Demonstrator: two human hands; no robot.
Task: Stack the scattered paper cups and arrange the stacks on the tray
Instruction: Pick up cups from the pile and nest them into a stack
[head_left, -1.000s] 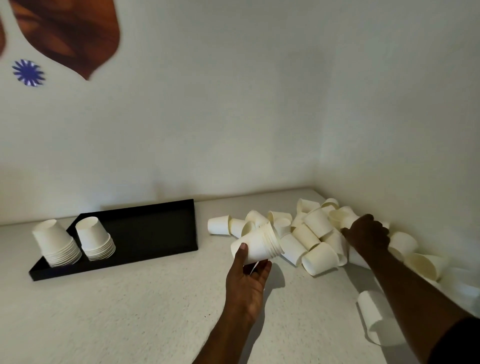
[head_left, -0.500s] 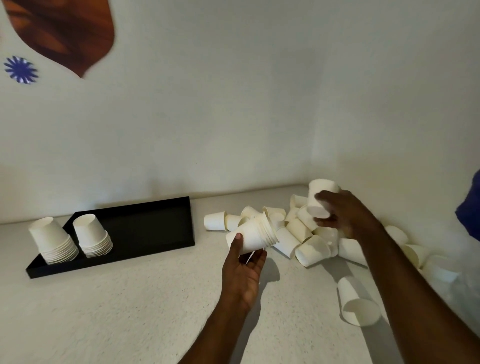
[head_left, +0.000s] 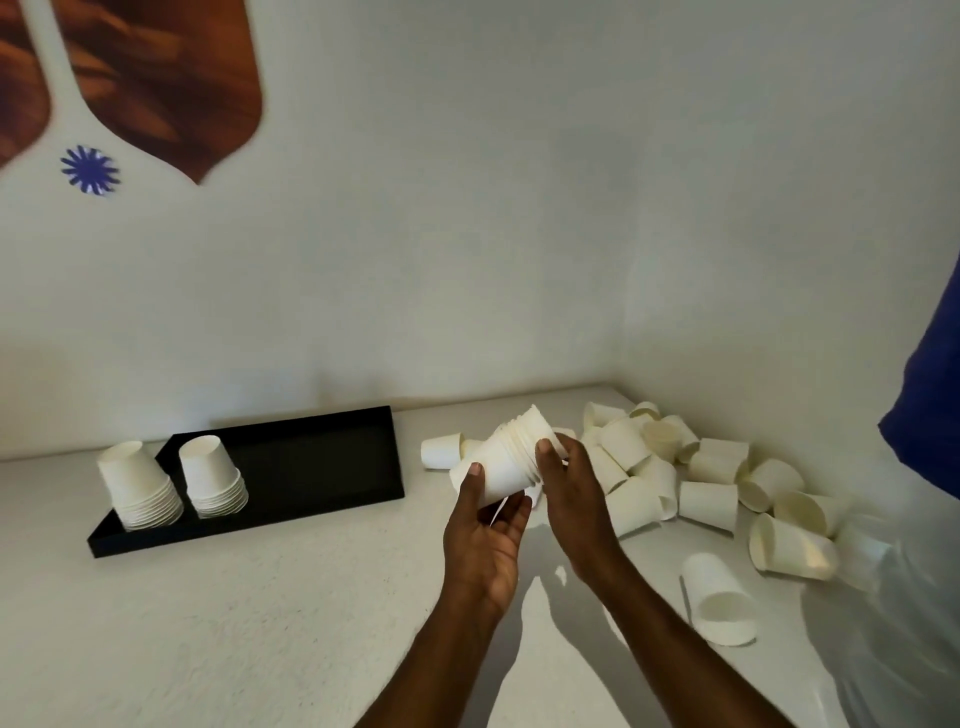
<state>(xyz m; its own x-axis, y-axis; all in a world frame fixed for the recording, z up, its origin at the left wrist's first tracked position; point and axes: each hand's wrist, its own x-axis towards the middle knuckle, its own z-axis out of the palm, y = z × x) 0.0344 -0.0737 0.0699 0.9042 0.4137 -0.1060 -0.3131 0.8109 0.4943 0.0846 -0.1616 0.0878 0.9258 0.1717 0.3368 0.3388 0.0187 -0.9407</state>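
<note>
- The left hand (head_left: 485, 540) is cupped under a held stack of cups (head_left: 511, 460), thumb on its near-left side and fingers curled beneath, so it grips the closed end of the stack.
- The stack lies tilted above the desk (head_left: 234, 623), with its rims pointing far and right.
- The right hand (head_left: 574, 499) is closed around the rim end of the same stack, thumb over the top edge; whether it also pinches a separate cup cannot be told.
- A black tray (head_left: 311, 467) sits on the left part of the desk, close to the back wall.
- Two finished stacks stand upside down at the tray's left end: the left stack (head_left: 137, 486) and, just beside it, the right stack (head_left: 210, 475).
- Loose cups (head_left: 706, 483) lie scattered in a pile on the right, running into the corner where the two walls meet.
- One single cup (head_left: 719, 597) lies on its side nearer than the pile, mouth facing the viewer.
- Another lone cup (head_left: 441, 451) lies on its side between the tray and the pile, just beyond the hands.
- The cups are plain white; no brand, label or writing can be read on them or on the tray.
- On the far wall at upper left are a brown leaf-shaped decal (head_left: 156, 78) and a small blue flower decal (head_left: 89, 169).
- A blue sleeve (head_left: 930, 395) shows at the right edge.
</note>
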